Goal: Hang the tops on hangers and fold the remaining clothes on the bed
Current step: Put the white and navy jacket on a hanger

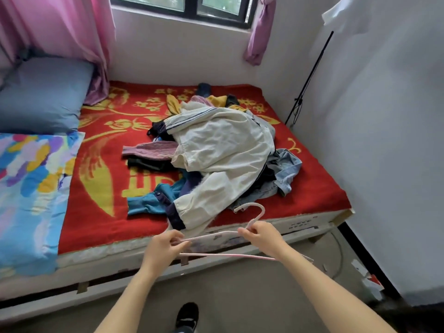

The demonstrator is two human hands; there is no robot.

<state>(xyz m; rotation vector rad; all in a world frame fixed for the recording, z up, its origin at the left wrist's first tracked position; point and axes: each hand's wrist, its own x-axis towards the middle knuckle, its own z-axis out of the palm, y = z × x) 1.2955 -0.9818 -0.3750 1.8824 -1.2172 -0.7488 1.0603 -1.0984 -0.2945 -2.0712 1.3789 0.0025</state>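
Pink slim plastic clothes hanger [228, 255], pinched by fingers of the left hand [161, 248] at one shoulder and the right hand [263, 236] at the hook base, looks light and springy, held over the red-blanketed bed [96, 224] edge beside the limp cream jacket [221, 150].

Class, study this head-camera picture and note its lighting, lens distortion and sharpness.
Head view: soft daylight from the window, no hard shadows or glare; the wide lens bows the bed edge; the cream jacket is fairly sharp, the colourful quilt at left looks smeared; left hand and right hand gripping the pink hanger are slightly soft.
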